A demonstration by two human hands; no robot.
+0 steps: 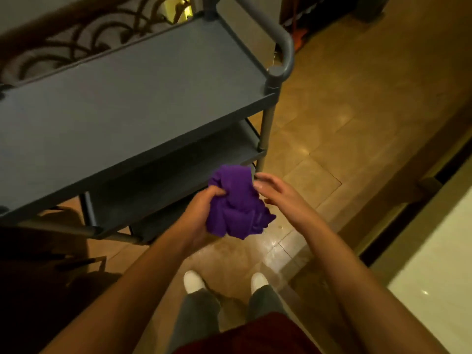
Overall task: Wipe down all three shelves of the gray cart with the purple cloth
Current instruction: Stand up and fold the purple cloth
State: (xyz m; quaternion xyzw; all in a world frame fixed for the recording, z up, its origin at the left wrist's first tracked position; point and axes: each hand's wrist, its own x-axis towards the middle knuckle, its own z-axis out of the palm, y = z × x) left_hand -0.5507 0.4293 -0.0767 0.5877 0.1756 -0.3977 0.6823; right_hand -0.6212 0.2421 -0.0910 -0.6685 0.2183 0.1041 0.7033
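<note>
The gray cart [132, 103] stands in front of me and to the left, its bare top shelf filling the upper left of the view. Two lower shelves show beneath its front edge. A crumpled purple cloth [237, 203] hangs in the air in front of the cart's near right corner, above the floor. My left hand [201, 210] is shut on the cloth's left side. My right hand [278, 195] hovers just right of the cloth with fingers spread, its fingertips close to the fabric; contact is unclear.
The cart's curved handle [283, 42] rises at its right end. A dark ornate railing [76, 44] runs behind the cart. Tan tiled floor [332, 129] stretches to the right. A pale counter [434, 277] sits at the right edge. My white shoes [194, 281] are below.
</note>
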